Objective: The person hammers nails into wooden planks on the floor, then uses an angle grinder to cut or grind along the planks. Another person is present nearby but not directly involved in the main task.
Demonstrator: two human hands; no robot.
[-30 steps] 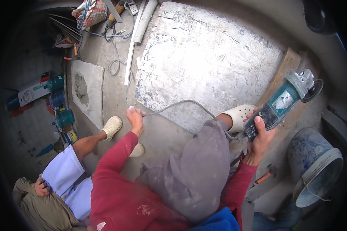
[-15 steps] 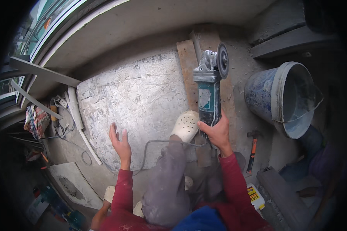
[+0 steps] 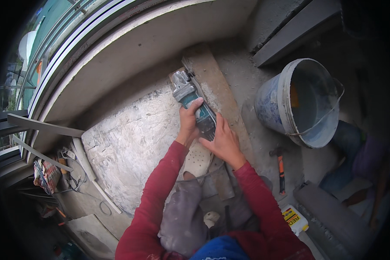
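An angle grinder (image 3: 206, 124) with a teal body and grey metal head lies between both my hands, its head pointing away to the upper left. Wrapped round the middle of the body is my left hand (image 3: 187, 123), thumb across the top. My right hand (image 3: 224, 142) closes on the rear end from the right side. The cutting disc shows only edge-on near the wooden boards (image 3: 223, 84). Below the grinder, my foot in a cream clog (image 3: 198, 159) rests near a narrower piece of board (image 3: 222, 182). A scuffed pale slab (image 3: 128, 138) spreads to the left.
A blue-and-white bucket (image 3: 286, 99) tilts at the right. Nearby are an orange-handled hammer (image 3: 281, 173) and a white bottle (image 3: 295, 220). Grey bars (image 3: 45, 122) lean at the left, above a loose cable (image 3: 103, 207). Another person (image 3: 344, 151) sits at the far right.
My left hand has come from open air over the slab onto the grinder. The grinder has lowered toward the boards and tilted left, and its disc has turned edge-on.
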